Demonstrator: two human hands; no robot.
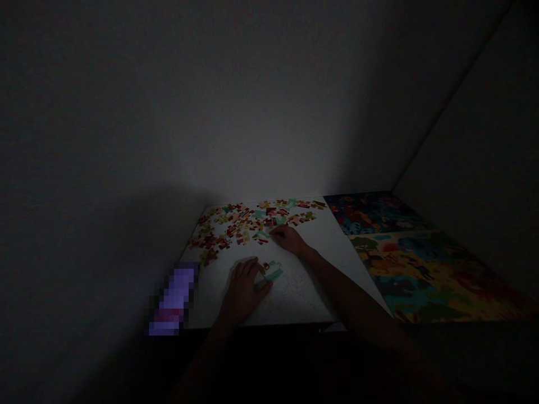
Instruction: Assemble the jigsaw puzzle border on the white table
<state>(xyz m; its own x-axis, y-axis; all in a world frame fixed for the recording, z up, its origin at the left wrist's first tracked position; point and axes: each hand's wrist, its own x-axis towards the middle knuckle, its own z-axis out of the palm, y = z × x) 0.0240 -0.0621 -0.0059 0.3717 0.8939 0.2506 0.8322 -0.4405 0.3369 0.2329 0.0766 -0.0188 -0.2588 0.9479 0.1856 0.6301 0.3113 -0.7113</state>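
On the white table lies a small group of joined puzzle pieces, pale green with a red spot. My left hand rests flat beside its left edge, fingers spread, the thumb near its lower side. Farther forward, my right hand reaches into the loose puzzle pieces, its fingers pinched together by a pale green and red piece. Whether that piece or another is between the fingertips is too dark and small to tell.
Two colourful picture sheets, a dark blue one and one with animals and a tree, lie at the right. A blurred, glowing purple screen is at the table's left edge. Walls rise behind the table and at the right.
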